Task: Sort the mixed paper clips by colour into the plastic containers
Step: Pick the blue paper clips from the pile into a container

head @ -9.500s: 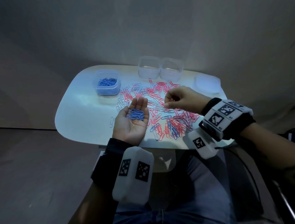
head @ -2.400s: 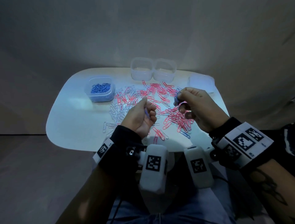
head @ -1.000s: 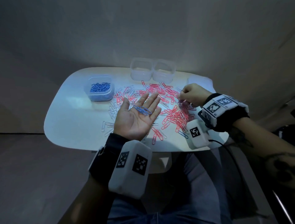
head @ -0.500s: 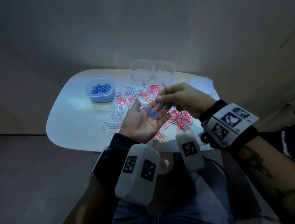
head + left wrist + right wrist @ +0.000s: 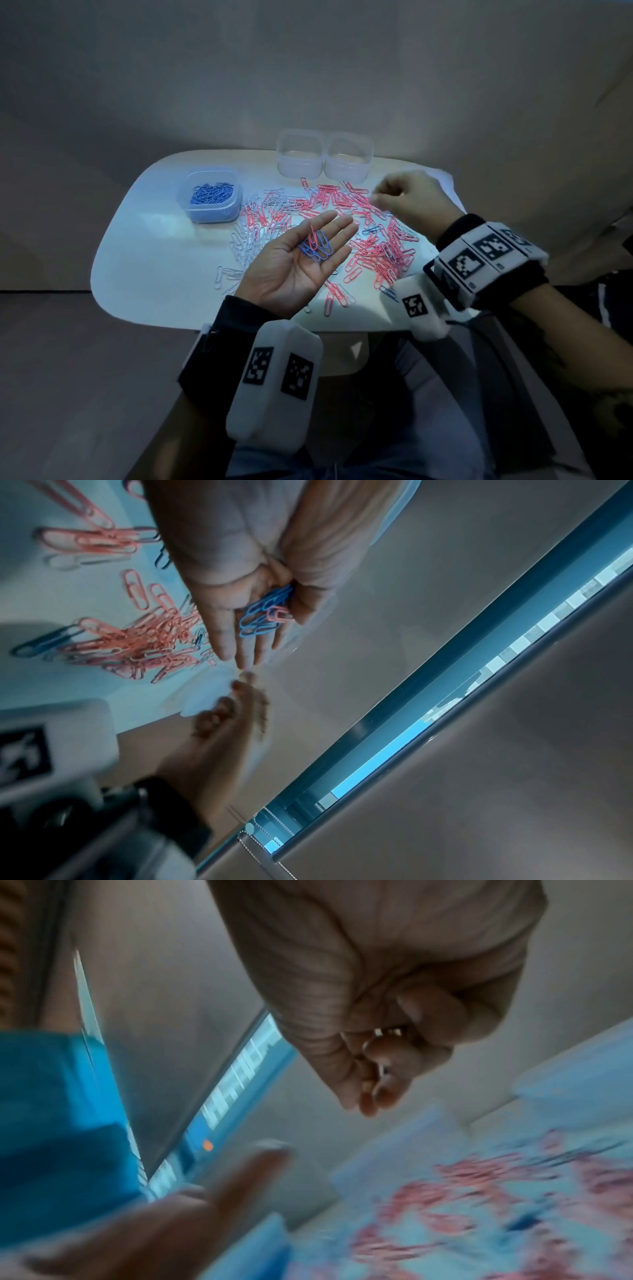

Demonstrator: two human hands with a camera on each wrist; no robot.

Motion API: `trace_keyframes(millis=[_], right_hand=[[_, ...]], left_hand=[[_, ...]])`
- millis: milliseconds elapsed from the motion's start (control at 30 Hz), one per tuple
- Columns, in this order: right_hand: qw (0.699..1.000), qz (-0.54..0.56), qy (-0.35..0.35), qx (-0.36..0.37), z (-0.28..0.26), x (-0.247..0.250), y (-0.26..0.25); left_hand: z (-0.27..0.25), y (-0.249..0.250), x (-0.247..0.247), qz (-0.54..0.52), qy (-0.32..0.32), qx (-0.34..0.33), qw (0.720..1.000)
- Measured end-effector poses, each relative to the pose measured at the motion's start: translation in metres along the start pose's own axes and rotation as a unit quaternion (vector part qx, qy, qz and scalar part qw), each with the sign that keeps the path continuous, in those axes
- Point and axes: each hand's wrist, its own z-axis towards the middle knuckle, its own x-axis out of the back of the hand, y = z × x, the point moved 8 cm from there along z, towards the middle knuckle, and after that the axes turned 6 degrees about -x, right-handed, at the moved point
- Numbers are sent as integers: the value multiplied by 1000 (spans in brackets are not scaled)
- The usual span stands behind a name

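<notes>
My left hand (image 5: 294, 270) lies palm up and open above the near middle of the table. Several blue paper clips (image 5: 317, 248) and one pink clip rest on its fingers; the left wrist view shows the same clips (image 5: 262, 615). My right hand (image 5: 404, 198) hovers over the far right of the mixed pile (image 5: 376, 250), its fingers curled and its thumb against the fingertips. No clip can be made out in it in the blurred right wrist view (image 5: 377, 1042). The container of blue clips (image 5: 212, 216) stands at the far left.
Two empty clear containers (image 5: 299, 154) (image 5: 349, 157) stand side by side at the table's far edge. Pink clips cover the middle and right of the white table (image 5: 154, 267), and white clips (image 5: 239, 246) lie to the left of my left hand. A few blue clips remain in the pile.
My right hand has left my left palm and moved to the far right of the pile. The left palm has flattened and now holds a few more clips, one of them pink.
</notes>
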Motion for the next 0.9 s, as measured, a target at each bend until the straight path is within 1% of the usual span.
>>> trace_keyframes(millis=[33, 67, 133, 167, 200, 267, 367, 500, 533, 567, 600, 667, 700, 733, 767, 833, 867, 900], right_hand=[[999, 42, -10, 33, -7, -3, -14], [995, 62, -50, 59, -15, -11, -28], [985, 40, -147, 84, -32, -33, -48], [982, 16, -167, 86, -36, -40, -51], [982, -14, -164, 89, -37, -43, -53], [985, -66, -130, 94, -37, -46, -54], [988, -75, -113, 71, -40, -56, -54], [990, -74, -112, 40, -37, -66, -49], [992, -38, -113, 31, -37, -67, -48], [993, 26, -116, 20, -36, -68, -49], [988, 102, -115, 7, -34, -67, -49], [968, 228, -95, -43, -21, -58, -40], [958, 261, -84, -77, -12, -53, -32], [954, 268, -77, -106, -2, -48, -24], [961, 235, -74, -123, 10, -45, -16], [985, 90, -87, -122, 30, -43, -7], [988, 27, -99, -118, 36, -46, -5], [987, -12, -114, -115, 41, -49, -4]], left_hand=[[1, -1, 1, 2, 4, 1, 1000], [1, -3, 1, 3, 10, 4, 1000], [2, -8, 1, -10, 20, 12, 1000], [2, -9, 1, -25, 24, 14, 999], [2, -9, 1, -47, 23, 16, 998], [2, -9, 1, -88, 24, 16, 996], [0, -9, 4, -101, 35, 9, 994], [-3, -13, 11, -89, 54, -16, 994], [-4, -13, 12, -92, 57, -19, 994], [-4, -12, 13, -95, 61, -21, 993], [-5, -11, 14, -93, 65, -23, 993], [-7, -6, 16, -82, 76, -27, 993], [-8, -4, 18, -78, 83, -29, 993], [-9, -1, 20, -80, 88, -30, 992], [-10, 1, 23, -89, 93, -29, 991], [-12, 3, 25, -111, 98, -26, 989], [-13, 4, 25, -116, 98, -24, 988], [-14, 4, 25, -118, 97, -23, 988]])
